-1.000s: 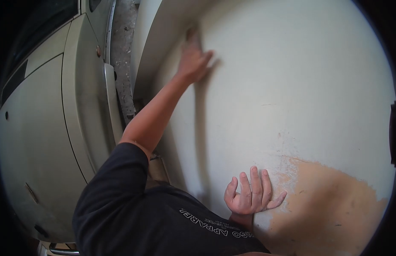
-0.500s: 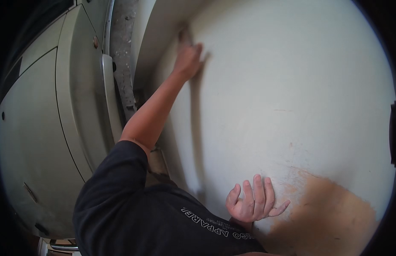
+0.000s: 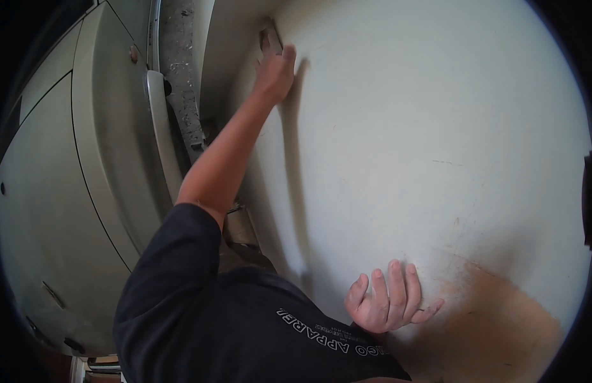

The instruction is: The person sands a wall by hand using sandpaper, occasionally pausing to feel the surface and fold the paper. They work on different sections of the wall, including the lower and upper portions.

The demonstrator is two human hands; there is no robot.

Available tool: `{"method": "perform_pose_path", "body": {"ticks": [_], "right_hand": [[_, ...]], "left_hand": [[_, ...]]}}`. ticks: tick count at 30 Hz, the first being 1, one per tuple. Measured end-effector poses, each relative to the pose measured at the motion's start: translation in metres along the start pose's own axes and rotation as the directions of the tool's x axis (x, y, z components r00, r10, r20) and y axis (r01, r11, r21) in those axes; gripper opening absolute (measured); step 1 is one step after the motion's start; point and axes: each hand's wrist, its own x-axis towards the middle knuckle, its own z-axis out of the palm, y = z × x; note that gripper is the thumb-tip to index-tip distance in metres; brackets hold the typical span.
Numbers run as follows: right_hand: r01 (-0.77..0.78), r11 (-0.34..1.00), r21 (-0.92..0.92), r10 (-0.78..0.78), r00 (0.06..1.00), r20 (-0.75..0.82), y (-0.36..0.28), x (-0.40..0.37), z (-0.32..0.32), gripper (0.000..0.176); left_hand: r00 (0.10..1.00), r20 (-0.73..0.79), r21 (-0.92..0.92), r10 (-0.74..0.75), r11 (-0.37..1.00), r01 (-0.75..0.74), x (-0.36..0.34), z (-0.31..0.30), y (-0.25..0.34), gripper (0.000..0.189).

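Observation:
My left hand [image 3: 275,71] reaches far up against the pale wall [image 3: 385,127], near where it meets a shaded ledge. Its fingers are closed on a small, flat, brownish folded piece of what looks like sandpaper [image 3: 271,39], pressed close to the wall. My right hand [image 3: 392,303] is low in front of the wall, palm up and fingers spread, with nothing in it. Beside it, a rough-edged tan patch [image 3: 494,325] shows where the wall's pale coat is absent.
A large grey-green panelled body [image 3: 40,185] with a long pale handle [image 3: 157,121] stands close on my left. A narrow grey strip of littered floor [image 3: 178,64] runs behind it. A beige cylindrical thing [image 3: 241,228] sits below my left forearm. Thin cracks mark the wall.
My left hand has moved slightly up and to the left along the wall, and the piece in it shows more clearly. My right hand keeps its spread pose as the view shifts a little.

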Motion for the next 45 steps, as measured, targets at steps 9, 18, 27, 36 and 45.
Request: {"method": "perform_pose_path", "body": {"ticks": [9, 18, 27, 36, 45], "right_hand": [[-0.004, 1.0, -0.012, 0.004, 1.0, 0.011, -0.002, -0.003, 0.002, 0.011], [0.006, 1.0, 0.016, -0.007, 1.0, 0.019, -0.001, -0.003, 0.001, 0.012], [0.036, 0.999, 0.008, -0.036, 0.999, 0.019, 0.001, 0.004, -0.002, 0.012], [0.008, 0.998, -0.057, -0.001, 0.993, 0.12, -0.007, 0.013, -0.011, 0.01], [-0.006, 1.0, -0.025, 0.01, 0.991, 0.136, -0.005, 0.008, -0.015, 0.007]], "left_hand": [[0.966, -0.113, -0.045, 0.231, 0.97, -0.237, 0.006, -0.016, 0.033, 0.138], [0.996, -0.043, -0.378, -0.072, 0.924, 0.051, 0.014, -0.015, -0.01, 0.101], [0.92, 0.061, -0.698, -0.388, 0.642, 0.317, -0.068, 0.105, -0.074, 0.07], [0.945, -0.317, -0.374, 0.078, 0.905, -0.2, -0.053, -0.008, 0.047, 0.096], [0.959, -0.172, -0.328, 0.225, 0.905, -0.271, -0.131, 0.001, 0.097, 0.09]]}}
